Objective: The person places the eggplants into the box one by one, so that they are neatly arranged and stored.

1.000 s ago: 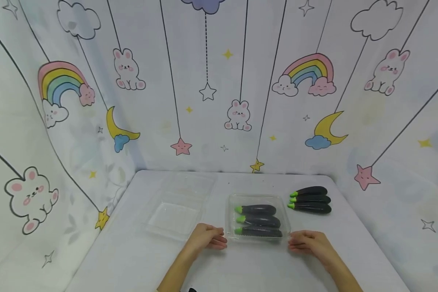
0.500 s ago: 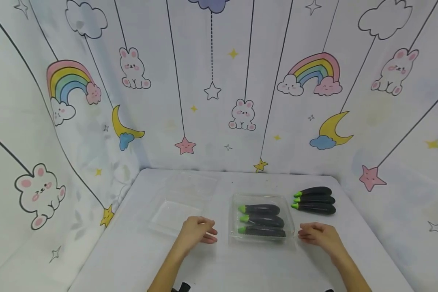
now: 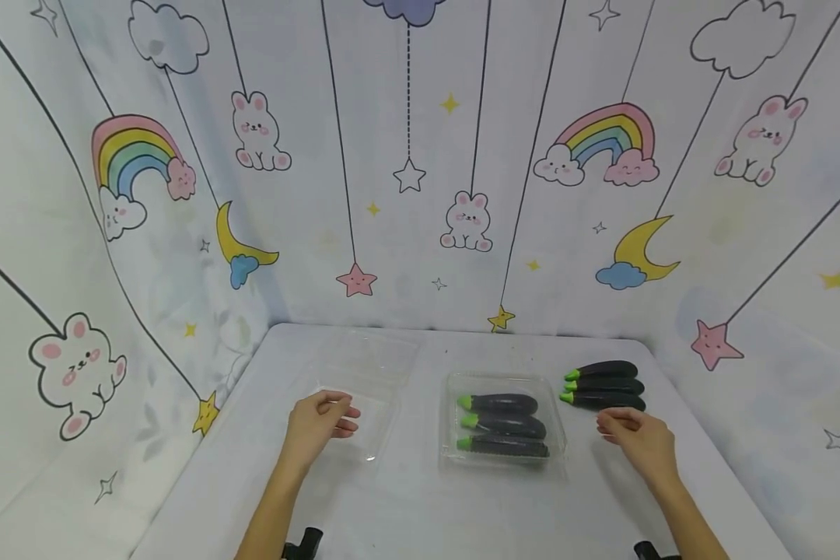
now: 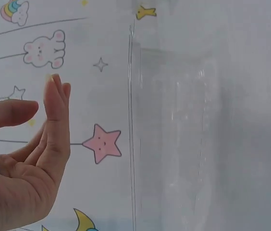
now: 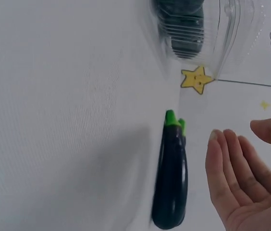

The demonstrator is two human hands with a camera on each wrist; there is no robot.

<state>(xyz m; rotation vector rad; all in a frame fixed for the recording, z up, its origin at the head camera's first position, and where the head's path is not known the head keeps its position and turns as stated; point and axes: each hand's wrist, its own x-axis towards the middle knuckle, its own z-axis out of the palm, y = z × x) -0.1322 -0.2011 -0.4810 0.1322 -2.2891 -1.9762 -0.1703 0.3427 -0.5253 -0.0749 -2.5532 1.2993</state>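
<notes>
A clear plastic box stands mid-table with three dark eggplants lying in it, green stems to the left. At its right, three more eggplants lie side by side on the table. My right hand hovers just in front of these, fingers loosely bent and holding nothing. In the right wrist view, the loose eggplants appear beside the right hand. My left hand is raised over the near-left part of a second clear plastic box, its lid folded back; thumb and fingers stay apart with nothing between them.
The white table meets a cloth backdrop printed with rabbits, stars and rainbows at the back and sides. Black wrist-camera parts show below the hands.
My left hand has moved left and up, away from the filled box to the second box. The right hand has shifted right and up toward the loose eggplants. The boxes and eggplants stay put.
</notes>
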